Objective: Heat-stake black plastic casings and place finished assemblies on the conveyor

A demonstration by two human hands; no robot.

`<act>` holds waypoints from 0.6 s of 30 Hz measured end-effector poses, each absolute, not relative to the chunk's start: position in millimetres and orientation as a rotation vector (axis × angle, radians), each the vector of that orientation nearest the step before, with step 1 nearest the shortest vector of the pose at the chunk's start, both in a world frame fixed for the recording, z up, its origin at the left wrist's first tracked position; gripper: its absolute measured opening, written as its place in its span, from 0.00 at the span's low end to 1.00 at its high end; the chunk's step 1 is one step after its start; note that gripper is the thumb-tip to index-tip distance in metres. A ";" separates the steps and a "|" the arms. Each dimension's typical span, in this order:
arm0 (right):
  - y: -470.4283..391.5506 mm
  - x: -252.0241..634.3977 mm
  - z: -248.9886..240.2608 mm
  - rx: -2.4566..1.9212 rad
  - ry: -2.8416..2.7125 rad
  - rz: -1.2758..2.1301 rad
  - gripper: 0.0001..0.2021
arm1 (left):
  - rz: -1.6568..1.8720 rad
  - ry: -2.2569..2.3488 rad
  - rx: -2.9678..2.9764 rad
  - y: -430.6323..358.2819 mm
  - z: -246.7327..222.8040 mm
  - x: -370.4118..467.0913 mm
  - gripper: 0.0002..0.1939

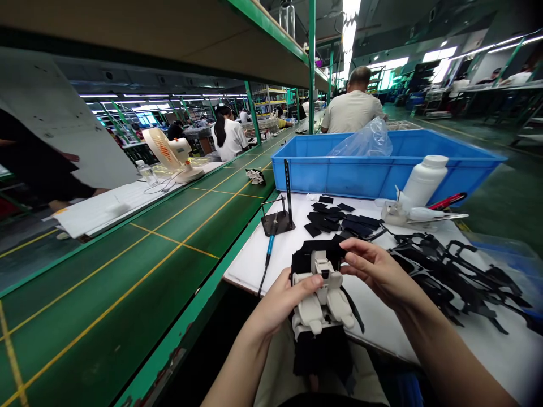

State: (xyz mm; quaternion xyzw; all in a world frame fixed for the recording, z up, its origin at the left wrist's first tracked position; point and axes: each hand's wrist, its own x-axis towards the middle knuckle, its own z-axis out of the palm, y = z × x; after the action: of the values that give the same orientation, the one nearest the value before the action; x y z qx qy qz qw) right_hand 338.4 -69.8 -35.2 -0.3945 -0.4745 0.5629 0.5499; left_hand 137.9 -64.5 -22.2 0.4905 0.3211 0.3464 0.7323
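A model car interior (324, 301), with cream seats and a cream centre console on black parts, is held up over the near edge of the white table. My left hand (292, 291) is closed round its left side, the thumb pressed across a seat. With thumb and fingers, my right hand (367, 263) pinches the black upper right edge of the same piece. Just beyond it lie several small black rectangular pieces (326, 217). Thin black moulded frames (449, 271) are heaped to the right of my right hand.
A soldering iron (270, 244) with a blue handle leans in its black stand (283, 225). A blue bin (322, 176) stands behind a white bottle (426, 180). Along the left runs a green conveyor belt (169, 265) carrying another cream-and-black piece (255, 176). A fan (163, 151) and several people are farther off.
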 end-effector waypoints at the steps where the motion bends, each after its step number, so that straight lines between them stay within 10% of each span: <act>1: -69.5 338.0 -36.2 -0.919 -1.120 1.334 0.16 | 0.755 0.688 1.060 -64.2 -22.7 138.3 0.25; 18: -72.1 338.8 -30.5 -0.801 -1.289 1.262 0.12 | 0.658 0.620 0.935 -61.6 -19.9 131.2 0.27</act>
State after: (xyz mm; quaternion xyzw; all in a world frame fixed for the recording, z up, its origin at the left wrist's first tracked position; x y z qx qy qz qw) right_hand 338.8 -72.1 -30.5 -0.3387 -0.5448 0.5334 0.5514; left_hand 131.2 -61.6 -19.9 0.4351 0.2888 0.3064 0.7958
